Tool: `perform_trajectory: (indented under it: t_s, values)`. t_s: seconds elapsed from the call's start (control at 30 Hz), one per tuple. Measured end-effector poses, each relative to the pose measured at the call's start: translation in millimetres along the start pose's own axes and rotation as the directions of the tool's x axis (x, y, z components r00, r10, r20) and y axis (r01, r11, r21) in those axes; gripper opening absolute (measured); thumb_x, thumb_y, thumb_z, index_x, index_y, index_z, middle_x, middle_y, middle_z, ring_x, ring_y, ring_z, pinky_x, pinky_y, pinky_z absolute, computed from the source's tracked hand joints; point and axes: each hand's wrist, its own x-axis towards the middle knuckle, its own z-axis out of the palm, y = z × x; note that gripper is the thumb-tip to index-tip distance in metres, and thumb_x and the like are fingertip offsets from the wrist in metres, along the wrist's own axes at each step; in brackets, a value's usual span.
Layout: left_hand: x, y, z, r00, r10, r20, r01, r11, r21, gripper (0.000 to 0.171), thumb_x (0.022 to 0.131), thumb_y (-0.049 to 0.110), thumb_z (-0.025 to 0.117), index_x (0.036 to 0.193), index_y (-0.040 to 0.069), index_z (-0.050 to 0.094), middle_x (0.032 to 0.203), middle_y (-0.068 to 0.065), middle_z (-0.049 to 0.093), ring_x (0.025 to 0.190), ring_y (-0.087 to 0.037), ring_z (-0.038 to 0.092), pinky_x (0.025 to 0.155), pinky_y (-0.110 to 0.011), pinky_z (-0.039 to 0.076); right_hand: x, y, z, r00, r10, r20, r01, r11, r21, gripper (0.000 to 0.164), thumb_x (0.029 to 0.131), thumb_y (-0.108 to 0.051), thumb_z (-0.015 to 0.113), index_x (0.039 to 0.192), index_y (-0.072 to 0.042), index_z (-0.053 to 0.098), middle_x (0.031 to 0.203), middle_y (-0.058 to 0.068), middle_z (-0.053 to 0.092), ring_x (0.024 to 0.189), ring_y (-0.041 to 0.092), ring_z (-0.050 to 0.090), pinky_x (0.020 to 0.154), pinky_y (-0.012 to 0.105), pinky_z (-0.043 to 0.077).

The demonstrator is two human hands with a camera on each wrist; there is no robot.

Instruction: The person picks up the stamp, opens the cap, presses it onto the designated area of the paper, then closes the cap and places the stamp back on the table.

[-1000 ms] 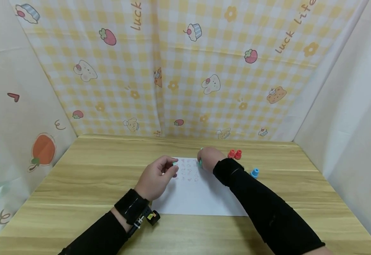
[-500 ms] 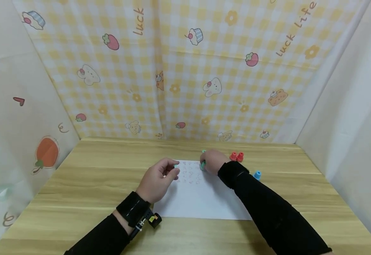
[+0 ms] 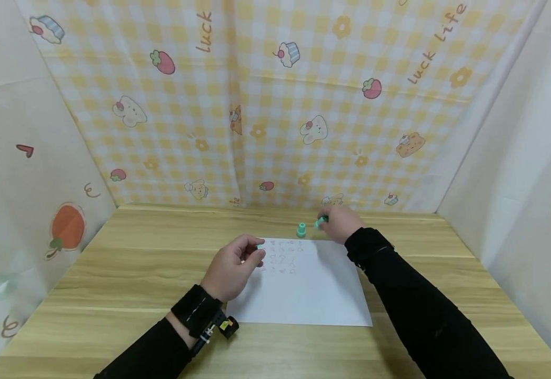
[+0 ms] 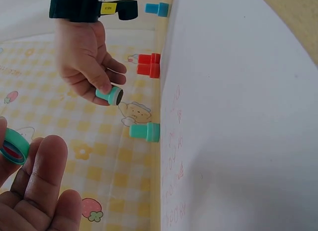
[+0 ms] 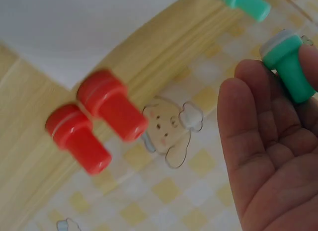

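- Green stamp (image 4: 107,95) is being gripped between thumb and fingers of the right hand (image 3: 341,223); it is being held off the table (image 3: 114,289), beyond the paper (image 3: 313,300), its dark face turned downward.
- In the head view it is being partly covered by the fingers.
- A small green piece (image 4: 19,138) is being pinched by the left hand (image 3: 231,266) near the paper's left side; it is being partly covered by the thumb.
- Two red stamps (image 5: 113,106) and a blue stamp (image 4: 157,9) are being hidden behind the right hand and arm (image 3: 417,300) in the head view.
- Pink marks (image 3: 282,258) are being shown too faintly to read.
- Right arm is being stretched forward, back of the hand upward; left fingertips are being directed rightward.
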Motion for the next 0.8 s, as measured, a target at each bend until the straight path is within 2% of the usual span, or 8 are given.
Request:
perform_trajectory:
  t_s: [0.13,0.23,0.43,0.63,0.8]
  values:
    - [-0.6,0.1,-0.3,1.000,-0.005,0.000,0.005,1.000,-0.006,0.019,0.106,0.016,0.064,0.124,0.012,0.069,0.100,-0.007,0.071,0.093,-0.030,0.073,0.078,-0.026,0.053,0,3,-4,1.000,0.000,0.000,0.000,1.000,0.000,0.027,0.103,-0.011,0.065,0.127,0.000,0.072,0.122,0.020,0.075,0.099,0.028,0.070,0.085,0.038,0.058]
    - [-0.5,0.0,-0.3,1.000,-0.006,-0.002,0.006,1.000,-0.008,0.019,0.106,0.016,0.064,0.124,0.013,0.069,0.099,-0.005,0.071,0.092,-0.028,0.073,0.077,-0.026,0.053,0,3,-5,1.000,0.002,-0.008,-0.002,1.000,0.010,0.026,0.103,-0.010,0.065,0.126,0.000,0.073,0.122,0.020,0.075,0.096,0.026,0.070,0.085,0.038,0.058]
    - [-0.2,-1.0,1.3,1.000,-0.007,-0.004,0.007,1.000,-0.007,0.020,0.105,0.015,0.066,0.125,0.013,0.069,0.099,-0.005,0.072,0.092,-0.026,0.072,0.075,-0.025,0.053,-6,-2,-3,1.000,-0.005,-0.005,0.006,0.991,0.131,0.022,0.100,-0.011,0.068,0.119,-0.001,0.075,0.107,0.014,0.075,0.088,0.022,0.065,0.079,0.033,0.055]
    - [0.1,-0.8,2.8,1.000,-0.015,-0.020,0.016,1.000,0.015,0.022,0.102,0.017,0.071,0.123,0.015,0.071,0.098,0.002,0.071,0.090,-0.016,0.065,0.075,-0.024,0.053,-21,-11,1,0.996,-0.089,-0.022,0.091,0.962,0.258,0.015,0.097,-0.005,0.068,0.111,-0.002,0.075,0.096,0.009,0.071,0.083,0.020,0.062,0.076,0.031,0.054]
    - [-0.1,0.1,4.0,0.999,-0.021,-0.025,0.022,1.000,0.023,0.023,0.099,0.013,0.074,0.122,0.016,0.071,0.106,0.002,0.073,0.092,-0.011,0.068,0.080,-0.026,0.057,-37,-23,8,0.991,-0.121,-0.051,0.132,0.912,0.389,0.009,0.098,-0.010,0.073,0.106,-0.005,0.075,0.100,0.007,0.074,0.087,0.016,0.067,0.080,0.031,0.058]
